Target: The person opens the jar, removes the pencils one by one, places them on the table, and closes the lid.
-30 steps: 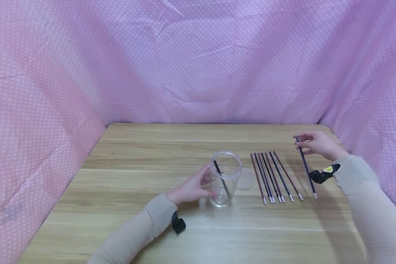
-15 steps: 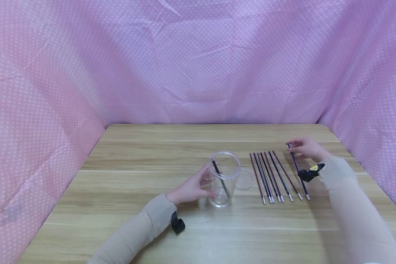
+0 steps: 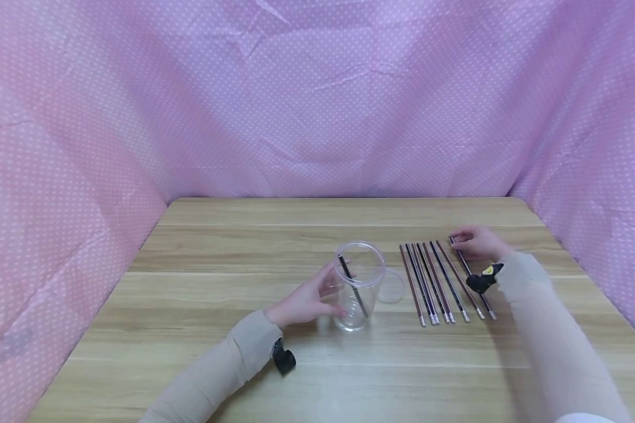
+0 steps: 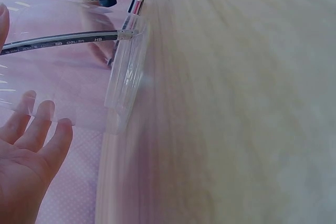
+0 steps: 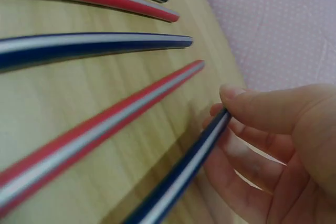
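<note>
My left hand (image 3: 308, 301) holds a tall clear plastic jar (image 3: 371, 296) that stands upright on the table, thumb on the near side and fingers round the far side. Inside leans one black-and-silver pencil (image 4: 79, 39), its eraser end at the bottom. At the right, my right hand (image 3: 478, 242) pinches the unsharpened far end of a dark blue and silver pencil (image 5: 181, 177) between thumb and fingers. That pencil slants just right of a red and silver pencil (image 5: 121, 114), the last of a row. The wrist camera hides part of it in the head view.
Several red, blue and black pencils (image 3: 438, 282) lie side by side between jar and right hand, eraser ends toward me. A round clear lid (image 3: 394, 286) lies behind the jar's right side. Pink dotted cloth (image 3: 317, 117) surrounds the wooden table (image 3: 217, 235).
My right hand has moved left and lower with the blue pencil, bringing it alongside the end of the row. The left hand and jar have stayed in place.
</note>
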`<action>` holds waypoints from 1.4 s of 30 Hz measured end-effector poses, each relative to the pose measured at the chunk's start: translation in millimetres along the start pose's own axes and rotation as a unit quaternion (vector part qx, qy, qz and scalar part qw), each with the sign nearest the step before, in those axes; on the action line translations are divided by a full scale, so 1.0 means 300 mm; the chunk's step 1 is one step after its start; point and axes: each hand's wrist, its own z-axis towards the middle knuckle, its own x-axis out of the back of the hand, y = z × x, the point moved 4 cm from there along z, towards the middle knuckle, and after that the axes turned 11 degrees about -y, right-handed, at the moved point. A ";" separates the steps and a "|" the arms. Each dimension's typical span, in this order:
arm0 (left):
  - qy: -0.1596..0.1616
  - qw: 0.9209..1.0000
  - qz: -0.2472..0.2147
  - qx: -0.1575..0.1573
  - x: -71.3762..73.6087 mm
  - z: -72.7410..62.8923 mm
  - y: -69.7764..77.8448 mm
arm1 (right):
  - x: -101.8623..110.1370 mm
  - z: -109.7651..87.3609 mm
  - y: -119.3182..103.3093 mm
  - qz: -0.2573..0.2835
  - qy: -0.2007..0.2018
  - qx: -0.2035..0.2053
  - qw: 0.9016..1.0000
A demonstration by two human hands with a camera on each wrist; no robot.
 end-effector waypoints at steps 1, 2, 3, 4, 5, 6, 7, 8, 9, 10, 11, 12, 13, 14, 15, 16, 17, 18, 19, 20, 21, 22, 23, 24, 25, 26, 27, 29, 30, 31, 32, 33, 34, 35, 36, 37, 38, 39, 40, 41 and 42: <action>0.000 1.000 -0.001 0.000 0.000 -0.001 0.001 | -0.002 0.006 0.003 -0.002 0.000 0.001 1.000; 0.000 1.000 -0.001 -0.003 0.001 -0.002 0.002 | -0.005 0.013 0.006 -0.001 0.001 0.002 1.000; 0.000 1.000 -0.002 -0.004 0.001 -0.002 0.002 | -0.008 0.018 0.007 -0.002 0.001 0.004 1.000; -0.001 1.000 -0.004 -0.007 0.001 -0.003 0.003 | -0.011 0.022 0.008 -0.003 0.001 0.004 1.000; -0.001 1.000 -0.005 -0.008 0.001 -0.003 0.004 | -0.014 0.025 0.007 -0.003 0.003 0.002 1.000; -0.001 1.000 -0.006 -0.008 0.002 -0.003 0.004 | -0.018 0.027 0.005 -0.003 0.006 0.002 1.000; -0.001 1.000 -0.007 -0.008 0.002 -0.003 0.004 | -0.022 0.029 0.002 -0.006 0.009 0.003 1.000; -0.002 1.000 -0.008 -0.007 0.002 -0.003 0.004 | -0.026 0.029 -0.002 -0.008 0.013 0.002 1.000; -0.002 1.000 -0.007 -0.005 0.003 -0.003 0.003 | -0.030 0.030 -0.006 -0.012 0.016 0.002 1.000; -0.002 1.000 -0.007 -0.003 0.003 -0.003 0.002 | -0.034 0.030 -0.010 -0.015 0.020 0.000 1.000; -0.002 1.000 -0.008 -0.003 0.004 -0.003 0.001 | -0.037 0.030 -0.014 -0.019 0.024 0.000 1.000; -0.002 1.000 -0.008 -0.002 0.004 -0.003 0.001 | -0.039 0.029 -0.018 -0.023 0.028 0.000 0.999; -0.002 1.000 -0.009 0.000 0.004 -0.003 0.000 | -0.041 0.029 -0.021 -0.030 0.032 -0.001 0.999; -0.002 1.000 -0.009 0.001 0.004 -0.003 0.000 | -0.042 0.027 -0.024 -0.035 0.035 -0.003 0.999; -0.002 1.000 -0.009 0.002 0.004 -0.003 0.000 | -0.043 0.027 -0.027 -0.042 0.039 -0.004 0.998; -0.002 1.000 -0.011 0.001 0.003 -0.004 0.001 | -0.044 0.026 -0.028 -0.050 0.043 -0.005 0.998; -0.002 1.000 -0.011 0.002 0.003 -0.004 0.001 | -0.044 0.025 -0.031 -0.060 0.046 -0.005 0.997; -0.002 1.000 -0.012 0.002 0.003 -0.005 0.002 | -0.044 0.025 -0.032 -0.068 0.049 -0.005 0.996; -0.002 1.000 -0.012 0.002 0.003 -0.005 0.002 | -0.043 0.025 -0.033 -0.078 0.052 -0.006 0.996; -0.003 1.000 -0.011 0.002 0.003 -0.005 0.003 | -0.043 0.024 -0.033 -0.085 0.054 -0.007 0.995; -0.003 1.000 -0.010 0.002 0.004 -0.005 0.004 | -0.042 0.024 -0.033 -0.094 0.057 -0.007 0.994; -0.004 1.000 -0.009 0.001 0.004 -0.004 0.005 | -0.042 0.024 -0.034 -0.102 0.059 -0.006 0.993; -0.004 1.000 -0.008 0.000 0.004 -0.004 0.006 | -0.041 0.024 -0.034 -0.107 0.060 -0.007 0.992; -0.004 1.000 -0.007 0.000 0.004 -0.003 0.006 | -0.041 0.024 -0.033 -0.112 0.061 -0.007 0.992; -0.004 1.000 -0.006 0.000 0.004 -0.003 0.006 | -0.041 0.024 -0.033 -0.115 0.063 -0.010 0.991; -0.004 1.000 -0.005 0.000 0.004 -0.002 0.006 | -0.042 0.023 -0.033 -0.116 0.063 -0.009 0.991; -0.004 1.000 -0.006 0.000 0.004 -0.002 0.006 | -0.042 0.023 -0.033 -0.117 0.064 -0.009 0.991; -0.004 1.000 -0.007 0.001 0.005 -0.003 0.006 | -0.044 0.021 -0.036 -0.117 0.063 -0.009 0.991; -0.005 1.000 -0.008 0.001 0.005 -0.003 0.007 | -0.045 0.020 -0.038 -0.114 0.063 -0.008 0.991; -0.005 1.000 -0.008 0.002 0.005 -0.003 0.007 | -0.045 0.019 -0.038 -0.111 0.063 -0.008 0.992; -0.006 1.000 -0.009 0.002 0.006 -0.003 0.007 | -0.045 0.018 -0.037 -0.110 0.062 -0.007 0.992; -0.006 1.000 -0.009 0.003 0.006 -0.002 0.007 | -0.045 0.016 -0.037 -0.110 0.063 -0.006 0.992; -0.005 1.000 -0.009 0.005 0.006 -0.002 0.007 | -0.044 0.014 -0.037 -0.110 0.063 -0.004 0.992; -0.005 1.000 -0.008 0.007 0.006 -0.002 0.006 | -0.043 0.012 -0.036 -0.110 0.065 -0.003 0.992; -0.005 1.000 -0.008 0.006 0.006 -0.001 0.006 | -0.041 0.010 -0.036 -0.108 0.064 -0.002 0.992; -0.004 1.000 -0.007 0.008 0.006 -0.001 0.005 | -0.039 0.007 -0.036 -0.109 0.064 -0.003 0.992; -0.004 1.000 -0.007 0.008 0.006 -0.001 0.004 | -0.037 0.004 -0.036 -0.109 0.063 -0.003 0.992; -0.004 1.000 -0.007 0.008 0.006 -0.001 0.002 | -0.035 0.000 -0.039 -0.108 0.062 -0.002 0.992; -0.005 1.000 -0.007 0.007 0.006 -0.001 0.002 | -0.032 -0.004 -0.041 -0.107 0.061 -0.003 0.992; -0.005 1.000 -0.008 0.005 0.006 -0.001 0.001 | -0.029 -0.008 -0.046 -0.111 0.061 -0.002 0.992; -0.006 1.000 -0.009 0.002 0.006 -0.001 0.001 | -0.026 -0.012 -0.051 -0.113 0.062 -0.001 0.992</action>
